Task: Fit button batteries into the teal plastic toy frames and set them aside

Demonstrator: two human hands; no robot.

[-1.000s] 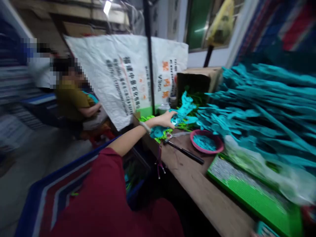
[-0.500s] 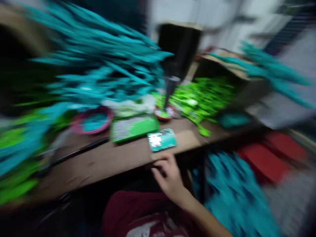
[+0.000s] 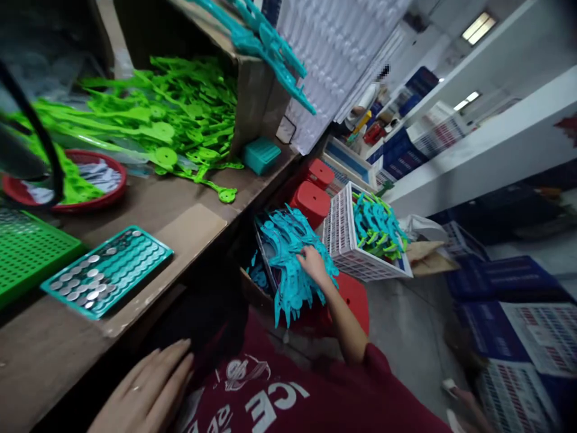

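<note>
My right hand (image 3: 312,264) reaches down onto a stack of turquoise plastic parts (image 3: 288,282) beside the bench. Its fingers are loosely bent and apart, touching the top of the stack; no part is lifted clear. At the lower left, my left hand (image 3: 148,385) is held flat with fingers stretched, a ring on one of them, and nothing in it. Nearest to it on the bench lies a teal tray (image 3: 144,252) with wavy rows, partly filled with small round silvery discs.
Bright green plastic parts (image 3: 193,120) spill from a cardboard box (image 3: 256,90) on the bench (image 3: 31,355). A red bowl (image 3: 118,187), a green perforated tray (image 3: 36,252) and a small teal box (image 3: 261,155) stand there too. Red stools (image 3: 311,201) and a white crate (image 3: 338,231) are beyond the stack.
The view has swung right. My right hand has gone from the bench edge out to the turquoise stack. My left hand has come into view at the bottom.
</note>
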